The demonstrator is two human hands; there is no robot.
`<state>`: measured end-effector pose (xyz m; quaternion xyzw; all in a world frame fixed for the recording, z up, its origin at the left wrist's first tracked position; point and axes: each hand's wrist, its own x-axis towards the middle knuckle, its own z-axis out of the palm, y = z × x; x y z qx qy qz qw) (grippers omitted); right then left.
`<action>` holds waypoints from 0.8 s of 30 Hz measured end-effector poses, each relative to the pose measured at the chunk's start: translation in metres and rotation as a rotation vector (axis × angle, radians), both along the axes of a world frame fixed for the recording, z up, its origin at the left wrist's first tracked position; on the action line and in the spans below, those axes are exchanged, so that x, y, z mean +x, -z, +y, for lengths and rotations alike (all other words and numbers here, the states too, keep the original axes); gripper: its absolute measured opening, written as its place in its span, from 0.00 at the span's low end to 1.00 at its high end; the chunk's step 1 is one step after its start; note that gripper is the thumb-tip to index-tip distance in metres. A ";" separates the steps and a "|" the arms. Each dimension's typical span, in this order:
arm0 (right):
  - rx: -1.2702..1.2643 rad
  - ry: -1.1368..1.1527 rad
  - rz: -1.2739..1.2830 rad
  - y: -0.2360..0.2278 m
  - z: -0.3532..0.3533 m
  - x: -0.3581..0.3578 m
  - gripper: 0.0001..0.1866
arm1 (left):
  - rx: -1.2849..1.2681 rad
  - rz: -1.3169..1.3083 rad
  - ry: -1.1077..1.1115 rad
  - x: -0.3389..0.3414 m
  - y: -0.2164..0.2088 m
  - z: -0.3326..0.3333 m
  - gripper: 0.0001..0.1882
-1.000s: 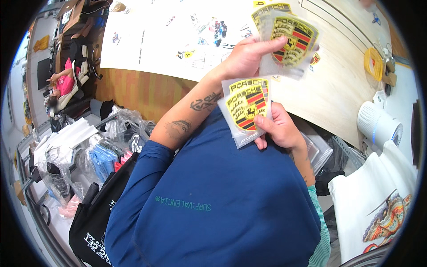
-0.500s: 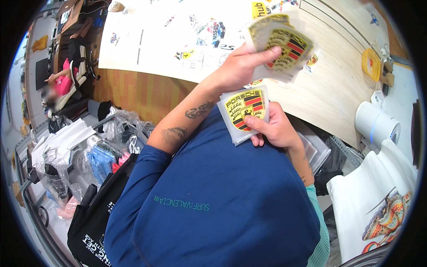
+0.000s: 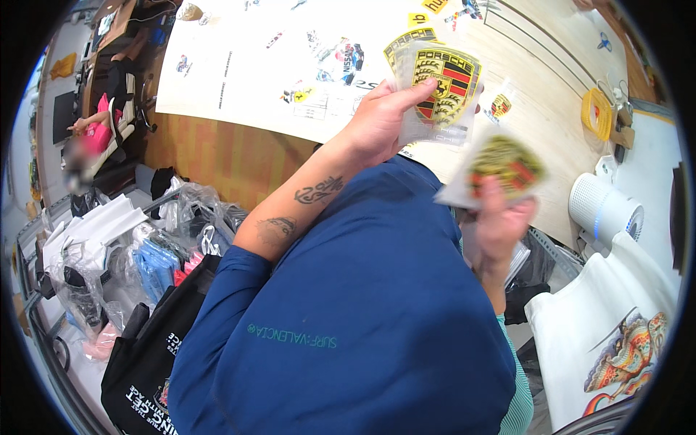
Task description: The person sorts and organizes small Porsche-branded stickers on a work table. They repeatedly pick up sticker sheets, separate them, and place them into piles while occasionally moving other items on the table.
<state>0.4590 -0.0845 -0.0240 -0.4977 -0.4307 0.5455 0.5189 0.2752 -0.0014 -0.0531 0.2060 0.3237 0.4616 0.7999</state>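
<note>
My left hand (image 3: 383,119) is closed on a small fanned stack of shield-shaped crest stickers (image 3: 448,83), yellow, red and black on translucent backing sheets. Its thumb presses the front sheet over the light table. In my right hand (image 3: 504,225), nearer and to the right, is another crest sticker (image 3: 504,168) of the same colours. Motion smears this sticker and the fingers, so I cannot tell if it is one sheet or several. The two hands are apart. A smaller crest sticker (image 3: 501,105) lies on the table just right of the left hand's stack.
The pale table (image 3: 544,156) carries a white printed sheet (image 3: 246,87) with scattered graphics. A white cylindrical device (image 3: 605,206) and a yellow tape roll (image 3: 597,112) are at the right. Bagged clothes (image 3: 156,261) fill the lower left, and a white printed cloth (image 3: 573,333) hangs lower right.
My right hand has swung up and to the right with its sticker, from in front of my body. My left hand has shifted slightly, its stack now sharper to see.
</note>
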 end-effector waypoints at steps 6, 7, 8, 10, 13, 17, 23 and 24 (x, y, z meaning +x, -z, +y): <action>0.113 0.184 0.030 0.017 0.024 0.000 0.12 | 0.073 0.125 0.043 0.003 -0.013 -0.012 0.15; 0.118 0.184 0.032 0.018 0.024 -0.005 0.14 | 0.061 0.101 0.021 0.006 -0.016 -0.015 0.15; 0.126 0.199 0.019 0.019 0.023 -0.011 0.15 | 0.097 0.140 0.023 0.006 -0.015 -0.015 0.16; 0.077 0.169 -0.003 0.021 0.023 -0.013 0.14 | 0.170 0.218 0.027 0.005 -0.015 -0.017 0.16; 0.021 0.150 0.039 0.024 0.022 -0.018 0.13 | 0.195 0.282 0.002 0.006 -0.021 -0.019 0.17; -0.089 0.172 0.099 0.028 0.020 -0.014 0.11 | 0.145 0.252 0.072 0.004 -0.024 -0.018 0.18; -0.040 0.241 0.127 0.022 0.020 -0.013 0.10 | -0.085 -0.043 0.061 0.005 -0.029 -0.022 0.21; -0.021 0.270 0.112 0.024 0.020 -0.012 0.10 | -0.113 -0.081 0.062 0.003 -0.030 -0.022 0.21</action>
